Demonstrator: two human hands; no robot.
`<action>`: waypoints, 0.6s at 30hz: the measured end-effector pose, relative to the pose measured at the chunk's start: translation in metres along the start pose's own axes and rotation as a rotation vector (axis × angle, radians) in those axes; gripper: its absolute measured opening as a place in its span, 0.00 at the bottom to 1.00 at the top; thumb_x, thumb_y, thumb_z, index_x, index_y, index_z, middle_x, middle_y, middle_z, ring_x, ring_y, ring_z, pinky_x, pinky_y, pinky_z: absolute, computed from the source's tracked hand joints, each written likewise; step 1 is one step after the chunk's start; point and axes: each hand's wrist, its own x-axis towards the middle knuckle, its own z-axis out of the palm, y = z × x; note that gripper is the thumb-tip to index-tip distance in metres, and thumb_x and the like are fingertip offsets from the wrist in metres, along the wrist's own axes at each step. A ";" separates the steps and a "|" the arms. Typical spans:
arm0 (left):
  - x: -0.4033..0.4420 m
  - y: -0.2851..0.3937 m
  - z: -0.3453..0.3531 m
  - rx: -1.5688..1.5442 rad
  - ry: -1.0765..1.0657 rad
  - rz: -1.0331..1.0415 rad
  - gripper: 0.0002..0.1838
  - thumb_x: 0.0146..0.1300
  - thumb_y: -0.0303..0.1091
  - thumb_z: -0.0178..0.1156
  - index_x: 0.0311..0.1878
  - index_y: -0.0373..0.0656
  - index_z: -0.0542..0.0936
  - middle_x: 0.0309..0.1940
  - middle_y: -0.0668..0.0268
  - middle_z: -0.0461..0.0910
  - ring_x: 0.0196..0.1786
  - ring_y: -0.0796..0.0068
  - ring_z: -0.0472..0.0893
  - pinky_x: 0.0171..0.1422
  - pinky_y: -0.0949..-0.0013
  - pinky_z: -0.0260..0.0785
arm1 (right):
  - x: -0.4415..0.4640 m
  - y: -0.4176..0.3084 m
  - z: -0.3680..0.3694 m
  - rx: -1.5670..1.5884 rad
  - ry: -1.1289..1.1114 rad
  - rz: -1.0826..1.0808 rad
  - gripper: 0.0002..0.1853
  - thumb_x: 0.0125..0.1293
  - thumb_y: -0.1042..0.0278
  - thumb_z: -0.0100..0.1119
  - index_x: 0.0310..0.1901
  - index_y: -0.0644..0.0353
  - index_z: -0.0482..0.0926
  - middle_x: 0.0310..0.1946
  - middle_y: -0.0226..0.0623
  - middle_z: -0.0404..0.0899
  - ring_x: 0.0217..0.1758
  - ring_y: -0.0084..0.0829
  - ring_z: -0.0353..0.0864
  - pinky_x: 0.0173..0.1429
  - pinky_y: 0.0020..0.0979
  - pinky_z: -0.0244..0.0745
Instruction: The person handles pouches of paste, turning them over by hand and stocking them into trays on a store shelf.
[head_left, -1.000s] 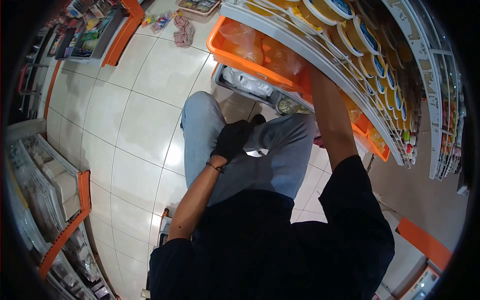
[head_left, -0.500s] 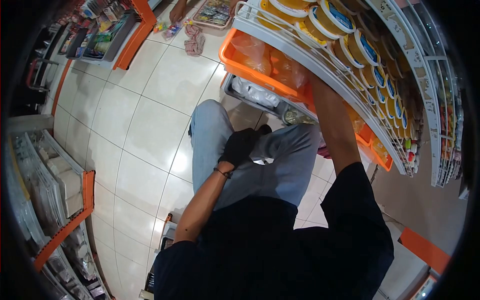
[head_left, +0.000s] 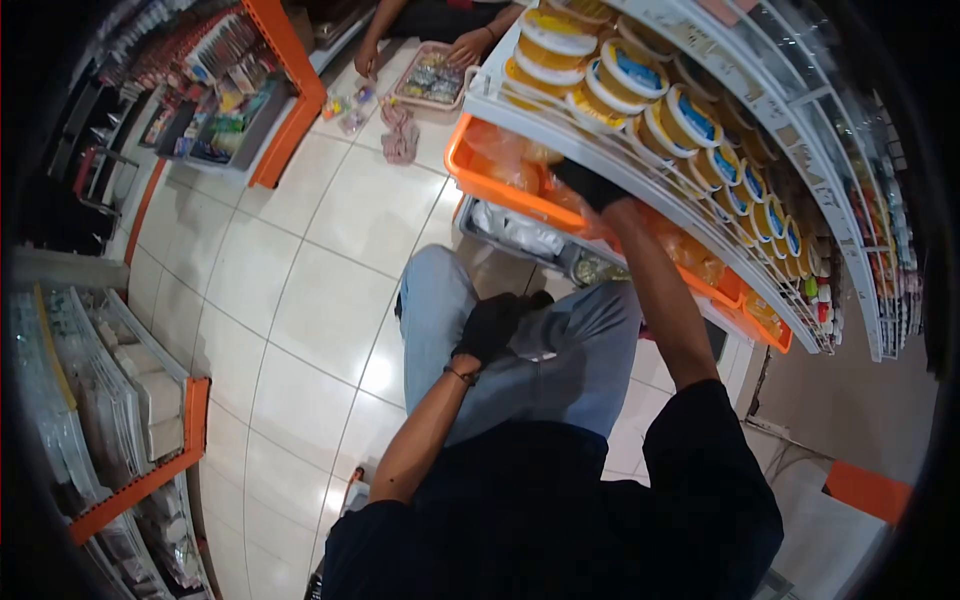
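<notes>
My right hand (head_left: 592,187), in a black glove, reaches into an orange bin (head_left: 470,182) under the white shelf. Clear plastic bags with orange-yellow contents (head_left: 512,172) lie around it; its fingertips are hidden among them and by the shelf edge. My left hand (head_left: 488,328), also black-gloved, rests closed between my jeans-clad knees. A small dark shape (head_left: 540,299) shows just past its fingers; whether it is held, I cannot make out.
Several yellow tubs with white lids (head_left: 640,72) stand on the wire-fronted shelf above the bin. Below is a grey crate (head_left: 470,222) with white bags. Ahead, another person's hands (head_left: 470,47) are by a tray (head_left: 462,88) near a crumpled cloth (head_left: 399,140). Shelving (head_left: 195,420) stands at left.
My right hand has come back into sight from beneath the shelf, further forward in the orange bin. My left hand stays between my knees. The view has tilted slightly, showing more of the other person.
</notes>
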 end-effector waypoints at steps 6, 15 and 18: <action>0.001 0.000 -0.005 0.170 -0.081 -0.080 0.13 0.71 0.39 0.54 0.40 0.39 0.80 0.27 0.66 0.79 0.24 0.77 0.78 0.28 0.70 0.69 | -0.036 -0.032 0.003 -0.213 0.380 -0.135 0.24 0.56 0.57 0.63 0.54 0.56 0.79 0.51 0.51 0.79 0.57 0.54 0.76 0.62 0.50 0.69; -0.002 0.001 0.004 -0.264 0.075 -0.349 0.17 0.72 0.46 0.53 0.51 0.40 0.78 0.35 0.65 0.81 0.28 0.76 0.81 0.30 0.72 0.72 | -0.077 -0.057 -0.014 -0.147 0.560 -0.205 0.22 0.52 0.68 0.66 0.51 0.55 0.79 0.48 0.49 0.78 0.53 0.52 0.76 0.57 0.50 0.69; -0.001 -0.010 0.005 -0.234 0.047 -0.332 0.18 0.73 0.46 0.53 0.52 0.40 0.77 0.37 0.64 0.81 0.29 0.77 0.82 0.30 0.72 0.72 | -0.092 -0.056 -0.013 -0.146 0.592 -0.223 0.24 0.46 0.72 0.67 0.50 0.55 0.79 0.49 0.47 0.78 0.53 0.51 0.76 0.58 0.49 0.69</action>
